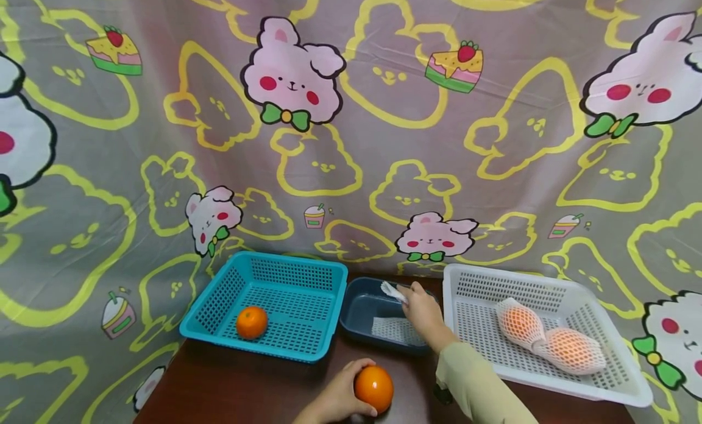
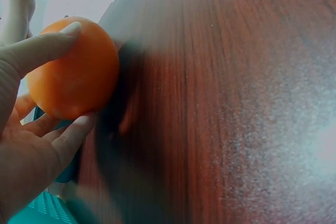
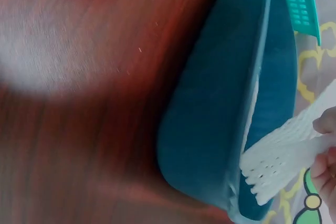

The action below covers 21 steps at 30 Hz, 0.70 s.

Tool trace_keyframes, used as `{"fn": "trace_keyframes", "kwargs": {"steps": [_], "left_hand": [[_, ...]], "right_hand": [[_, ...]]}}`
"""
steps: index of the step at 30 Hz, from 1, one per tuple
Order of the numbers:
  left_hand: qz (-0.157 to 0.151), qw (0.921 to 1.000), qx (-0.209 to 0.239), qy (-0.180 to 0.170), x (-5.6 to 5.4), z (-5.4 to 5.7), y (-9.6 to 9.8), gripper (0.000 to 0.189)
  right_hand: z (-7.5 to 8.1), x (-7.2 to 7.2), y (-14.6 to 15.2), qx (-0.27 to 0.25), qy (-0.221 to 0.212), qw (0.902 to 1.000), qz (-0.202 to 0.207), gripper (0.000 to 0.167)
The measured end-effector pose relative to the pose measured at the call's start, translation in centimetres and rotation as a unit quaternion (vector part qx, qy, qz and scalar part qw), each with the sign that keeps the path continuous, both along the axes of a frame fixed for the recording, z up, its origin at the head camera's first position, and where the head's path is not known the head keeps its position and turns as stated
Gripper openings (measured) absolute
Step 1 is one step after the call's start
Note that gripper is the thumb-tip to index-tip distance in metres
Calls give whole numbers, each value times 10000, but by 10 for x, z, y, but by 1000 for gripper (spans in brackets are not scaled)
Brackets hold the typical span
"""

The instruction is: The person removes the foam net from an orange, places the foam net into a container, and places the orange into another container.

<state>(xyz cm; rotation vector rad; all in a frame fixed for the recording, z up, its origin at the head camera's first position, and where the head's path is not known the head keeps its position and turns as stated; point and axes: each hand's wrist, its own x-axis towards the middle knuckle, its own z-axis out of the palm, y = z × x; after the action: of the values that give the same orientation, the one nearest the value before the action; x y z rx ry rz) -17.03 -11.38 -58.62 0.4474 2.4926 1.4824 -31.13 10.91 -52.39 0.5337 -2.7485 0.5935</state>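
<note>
An orange [image 1: 375,390] is gripped by my left hand [image 1: 342,392] over the dark wooden table; the left wrist view shows the thumb on one side of the orange [image 2: 79,72] and fingers beneath. My right hand [image 1: 422,311] pinches a white foam fruit net [image 3: 278,163] above the dark blue bin [image 1: 356,302]. Inside that bin lies another white foam net [image 1: 397,329]. A second orange [image 1: 251,323] sits in the teal basket [image 1: 323,345] on the left.
To the right stands a white basket [image 1: 631,363] with two oranges in foam nets [image 1: 573,351]. Behind everything hangs a patterned cloth [image 1: 351,137]. The wooden table [image 1: 219,381] spreads in front of the containers.
</note>
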Motion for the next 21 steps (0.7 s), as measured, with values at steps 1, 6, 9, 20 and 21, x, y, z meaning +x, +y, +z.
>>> {"fn": "trace_keyframes", "kwargs": {"steps": [1, 6, 9, 20, 21], "left_hand": [[-1, 10000, 8, 0, 0, 0, 0, 74], [-31, 10000, 44, -36, 0, 2, -1, 74], [-43, 10000, 17, -75, -1, 2, -1, 74], [-38, 9999, 4, -130, 0, 5, 0, 74], [-38, 9999, 3, -118, 0, 5, 0, 74]], "right_hand": [[-1, 0, -1, -10, -68, 10000, -13, 41], [-5, 3, -8, -246, -410, 9989, 9, 40], [-9, 5, -12, -444, -463, 9979, 87, 38], [-16, 4, -14, -855, 195, 9961, -96, 28], [-14, 3, -13, -881, 312, 9956, -100, 28]]}}
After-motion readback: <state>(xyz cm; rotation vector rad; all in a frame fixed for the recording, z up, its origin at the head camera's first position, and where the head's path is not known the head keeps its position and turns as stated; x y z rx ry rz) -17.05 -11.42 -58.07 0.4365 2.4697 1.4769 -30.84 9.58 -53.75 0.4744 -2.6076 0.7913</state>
